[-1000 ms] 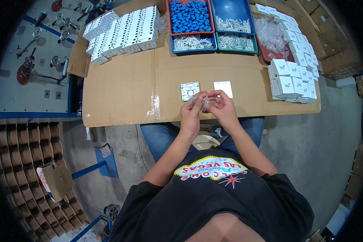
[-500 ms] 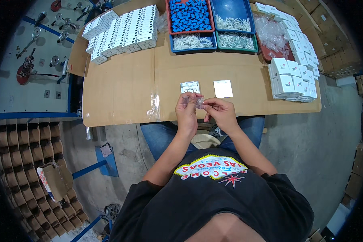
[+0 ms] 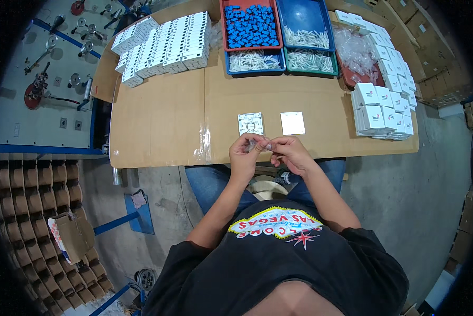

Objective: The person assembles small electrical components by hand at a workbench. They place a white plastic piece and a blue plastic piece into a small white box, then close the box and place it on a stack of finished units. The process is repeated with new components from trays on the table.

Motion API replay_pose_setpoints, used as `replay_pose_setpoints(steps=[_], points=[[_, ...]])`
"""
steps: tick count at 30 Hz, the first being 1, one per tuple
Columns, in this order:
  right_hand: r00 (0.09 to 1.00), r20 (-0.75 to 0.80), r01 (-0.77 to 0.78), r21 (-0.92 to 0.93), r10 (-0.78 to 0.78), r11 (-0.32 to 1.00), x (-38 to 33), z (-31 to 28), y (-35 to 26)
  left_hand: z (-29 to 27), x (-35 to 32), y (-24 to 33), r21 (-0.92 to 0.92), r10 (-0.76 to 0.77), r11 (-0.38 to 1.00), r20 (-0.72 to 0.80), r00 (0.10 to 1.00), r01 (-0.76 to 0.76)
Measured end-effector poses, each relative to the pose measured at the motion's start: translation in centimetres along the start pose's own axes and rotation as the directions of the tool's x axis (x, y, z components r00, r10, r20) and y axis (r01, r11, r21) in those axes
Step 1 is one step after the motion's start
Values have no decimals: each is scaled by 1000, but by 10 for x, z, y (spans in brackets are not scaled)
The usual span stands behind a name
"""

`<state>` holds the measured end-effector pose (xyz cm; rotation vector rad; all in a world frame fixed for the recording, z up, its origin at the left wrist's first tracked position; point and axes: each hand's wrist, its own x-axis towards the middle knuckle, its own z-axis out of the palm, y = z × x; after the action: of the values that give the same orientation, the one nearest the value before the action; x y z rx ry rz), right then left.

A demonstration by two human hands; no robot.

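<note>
Close to the table's front edge, my left hand [image 3: 243, 159] and my right hand [image 3: 294, 154] meet with their fingertips pinched together. Between them is a small clear plastic bag [image 3: 251, 145], mostly covered by my fingers; what it contains, if anything, cannot be made out. Just beyond my left hand a square white frame with fittings on its face [image 3: 250, 124] lies flat. To its right, a plain square white plate [image 3: 293, 123] rests on the cardboard, beyond my right hand.
Cardboard covers the table [image 3: 163, 116]. At the back stand a red tray of blue parts [image 3: 251, 26], trays of white plugs [image 3: 254, 60] and a heap of clear bags [image 3: 356, 50]. White units [image 3: 178, 45] are stacked left, white plates [image 3: 376, 113] right.
My fingertips have come together around the clear bag, and less of it shows. Both hands sit slightly lower in the picture. The view has shifted a little, uncovering more of the white frame.
</note>
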<state>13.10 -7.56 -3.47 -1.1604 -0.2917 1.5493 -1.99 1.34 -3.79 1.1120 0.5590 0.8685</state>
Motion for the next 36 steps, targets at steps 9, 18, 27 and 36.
replay_pose_setpoints(steps=[9,18,27,36], points=[[984,-143,64,-259,-103,964,3,6,-2,-14,-2,30,714,287,618,187,940,-330],[942,-104,163,-687,-318,708,18,11,10,-37,-10,-5,852,238,380,286,928,-361],[872,-1,344,-709,-489,615,85,-32,-23,-77,19,-46,812,343,557,-37,939,-171],[674,42,225,-963,-738,150,234,-42,-110,-103,37,-84,798,404,591,-161,901,-122]])
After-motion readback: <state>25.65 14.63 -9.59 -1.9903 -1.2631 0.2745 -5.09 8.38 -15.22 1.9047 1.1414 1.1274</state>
